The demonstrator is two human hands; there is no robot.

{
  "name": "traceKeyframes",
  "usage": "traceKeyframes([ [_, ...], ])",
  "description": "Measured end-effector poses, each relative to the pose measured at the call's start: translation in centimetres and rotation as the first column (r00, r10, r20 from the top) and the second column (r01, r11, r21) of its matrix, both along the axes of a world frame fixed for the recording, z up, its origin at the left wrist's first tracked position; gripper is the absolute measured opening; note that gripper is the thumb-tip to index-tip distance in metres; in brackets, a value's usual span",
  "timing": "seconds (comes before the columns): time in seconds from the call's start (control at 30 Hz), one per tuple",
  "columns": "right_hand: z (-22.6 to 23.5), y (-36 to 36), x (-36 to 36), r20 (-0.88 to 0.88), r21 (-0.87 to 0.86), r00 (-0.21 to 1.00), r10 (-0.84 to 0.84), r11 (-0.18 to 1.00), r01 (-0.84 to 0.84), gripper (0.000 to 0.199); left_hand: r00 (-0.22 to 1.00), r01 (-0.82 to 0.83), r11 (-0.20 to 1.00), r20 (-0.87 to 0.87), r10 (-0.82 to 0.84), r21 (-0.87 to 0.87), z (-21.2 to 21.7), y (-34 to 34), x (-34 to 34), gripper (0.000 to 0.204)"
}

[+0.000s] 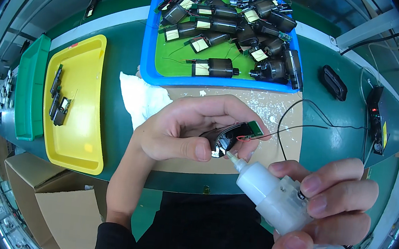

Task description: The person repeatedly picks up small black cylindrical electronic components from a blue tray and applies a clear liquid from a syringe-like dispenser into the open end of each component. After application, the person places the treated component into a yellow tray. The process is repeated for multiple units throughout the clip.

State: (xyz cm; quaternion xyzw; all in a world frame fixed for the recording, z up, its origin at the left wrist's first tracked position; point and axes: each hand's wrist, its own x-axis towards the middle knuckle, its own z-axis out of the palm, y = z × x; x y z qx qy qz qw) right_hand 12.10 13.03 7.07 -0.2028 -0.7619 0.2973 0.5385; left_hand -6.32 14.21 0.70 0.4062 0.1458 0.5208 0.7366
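My left hand [204, 130] is closed around a small glossy black device part [226, 138], with a green circuit board at its upper end and thin red and black wires coming off. My right hand [327, 213] grips a whitish translucent glue dispenser [277, 197], tilted so that its narrow nozzle points up and left. The nozzle tip is at the lower edge of the black part; whether it touches cannot be told. Whitish material shows on the part beside the tip. My left fingers hide some of the part.
Beyond my hands, a blue tray [151, 40] holds many dark cylindrical parts. A yellow tray [71, 144] with a few parts stands left, beside a green tray [31, 90]. White cloth [139, 95] lies on brown board [277, 133]. Right are a black case [333, 82] and a corded device [376, 120].
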Motion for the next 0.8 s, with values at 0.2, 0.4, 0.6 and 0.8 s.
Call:
traceKeyframes([
  [0.2,0.11,-0.13,0.06,0.016,-0.014,1.000,-0.005,1.000,0.005,0.031,0.999,-0.032,0.999,0.018,0.032,-0.015,0.09,-0.19,0.09,0.065],
  [0.4,0.14,-0.05,-0.05,-0.005,-0.041,1.000,0.016,0.999,-0.016,0.029,1.000,0.000,1.000,0.026,0.000,-0.002,-0.10,-0.24,-0.06,0.063],
  [0.6,0.28,-0.06,0.13,-0.012,-0.055,1.000,0.016,0.998,-0.017,0.028,0.999,0.035,0.999,0.040,-0.036,0.022,-0.01,-0.05,0.10,0.060],
  [0.8,0.12,-0.09,-0.13,-0.030,-0.049,1.000,0.005,0.999,-0.007,0.027,0.998,0.021,0.999,0.051,-0.023,0.037,-0.22,-0.14,0.08,0.058],
])
